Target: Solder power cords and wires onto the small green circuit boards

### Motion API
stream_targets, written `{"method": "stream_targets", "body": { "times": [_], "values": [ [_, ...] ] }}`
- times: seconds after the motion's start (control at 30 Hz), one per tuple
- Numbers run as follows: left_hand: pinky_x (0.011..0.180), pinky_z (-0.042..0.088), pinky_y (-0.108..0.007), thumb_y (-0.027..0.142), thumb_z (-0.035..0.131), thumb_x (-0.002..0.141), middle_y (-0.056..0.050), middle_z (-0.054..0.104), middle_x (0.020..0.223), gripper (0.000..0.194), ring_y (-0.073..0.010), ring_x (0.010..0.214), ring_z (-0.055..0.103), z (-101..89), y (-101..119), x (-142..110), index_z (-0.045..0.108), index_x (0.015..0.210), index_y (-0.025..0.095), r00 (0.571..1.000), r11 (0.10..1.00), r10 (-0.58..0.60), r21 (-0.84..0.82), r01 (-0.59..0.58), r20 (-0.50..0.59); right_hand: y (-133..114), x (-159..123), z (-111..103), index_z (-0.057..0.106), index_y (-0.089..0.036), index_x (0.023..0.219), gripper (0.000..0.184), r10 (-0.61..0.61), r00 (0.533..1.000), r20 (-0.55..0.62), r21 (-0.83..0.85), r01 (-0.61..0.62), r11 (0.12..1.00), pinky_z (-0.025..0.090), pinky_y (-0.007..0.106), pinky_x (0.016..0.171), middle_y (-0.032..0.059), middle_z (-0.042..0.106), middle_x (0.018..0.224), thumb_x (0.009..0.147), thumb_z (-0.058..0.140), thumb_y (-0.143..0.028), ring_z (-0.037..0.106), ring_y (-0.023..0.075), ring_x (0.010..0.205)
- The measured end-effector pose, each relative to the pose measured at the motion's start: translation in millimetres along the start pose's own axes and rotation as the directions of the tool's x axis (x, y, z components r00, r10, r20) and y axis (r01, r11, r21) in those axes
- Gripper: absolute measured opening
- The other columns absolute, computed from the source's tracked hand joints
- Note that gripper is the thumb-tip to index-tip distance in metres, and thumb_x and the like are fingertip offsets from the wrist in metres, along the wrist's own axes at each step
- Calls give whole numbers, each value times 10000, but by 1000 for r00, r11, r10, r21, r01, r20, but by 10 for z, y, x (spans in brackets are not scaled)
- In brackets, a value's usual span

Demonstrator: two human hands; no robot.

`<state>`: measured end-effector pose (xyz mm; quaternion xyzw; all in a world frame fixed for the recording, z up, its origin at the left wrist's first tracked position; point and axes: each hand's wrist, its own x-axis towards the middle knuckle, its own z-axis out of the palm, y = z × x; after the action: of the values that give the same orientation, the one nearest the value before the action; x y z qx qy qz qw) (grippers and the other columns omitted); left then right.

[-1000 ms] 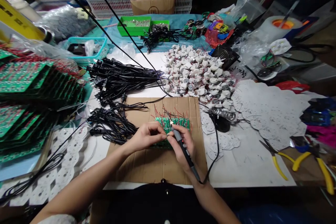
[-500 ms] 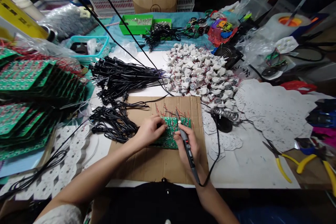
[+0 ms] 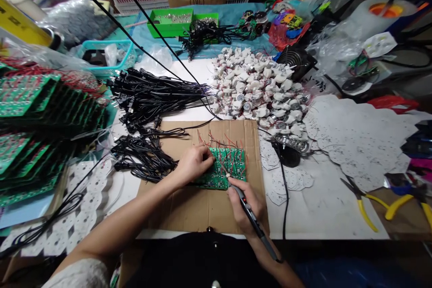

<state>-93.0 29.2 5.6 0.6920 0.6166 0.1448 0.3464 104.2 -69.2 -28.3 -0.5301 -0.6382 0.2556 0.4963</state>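
On my far left I have the stacks of green boards (image 3: 25, 94), and right of them the bundled black cords (image 3: 155, 94). Next comes the left hand (image 3: 195, 162), fingers curled over the left end of the circuit board (image 3: 219, 181); I can't tell whether they pinch anything. A second ago it met the other hand over the board; since the last half-second it has barely moved.

The board lies on the cardboard sheet (image 3: 175, 216), red wires (image 3: 229, 141) sticking up along its far edge. More of its face shows than a second ago.

The right hand (image 3: 254, 198) grasps the soldering iron (image 3: 249, 210) like a pen. I see it nearer the person's body now: the iron's tip, up by the far edge half a second ago, is over the middle of the board. I can't make out whether it touches. The black cable (image 3: 285, 198), looped by the wrist before, now hangs straighter on the right.
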Motion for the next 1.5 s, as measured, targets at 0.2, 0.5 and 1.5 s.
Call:
{"method": "stream_targets", "body": {
  "times": [0.2,0.5,1.5],
  "values": [
    [719,444,-280,229,630,840,-39,690,798,123,-182,752,641,-2,33,13,646,730,178,999,998,-45,32,44,16,22,-6,21,729,-233,1110,209,17,1000,8,31,-17,999,641,275,656,24,783,800,939,609,-234,744,168,629],
    [711,434,-271,207,612,820,-35,683,778,120,-172,731,626,13,39,21,630,705,178,999,998,-50,25,50,7,-2,33,32,718,-240,1132,229,-24,999,40,27,23,999,649,292,701,35,798,889,932,616,-198,762,178,702],
    [628,385,-257,169,614,764,-17,651,670,114,-153,643,572,-30,103,83,632,651,163,995,995,-103,-9,103,20,-73,79,9,729,-240,1106,211,7,999,39,1,-7,1000,640,310,775,52,796,968,941,608,-187,774,200,857]
  ]
}}
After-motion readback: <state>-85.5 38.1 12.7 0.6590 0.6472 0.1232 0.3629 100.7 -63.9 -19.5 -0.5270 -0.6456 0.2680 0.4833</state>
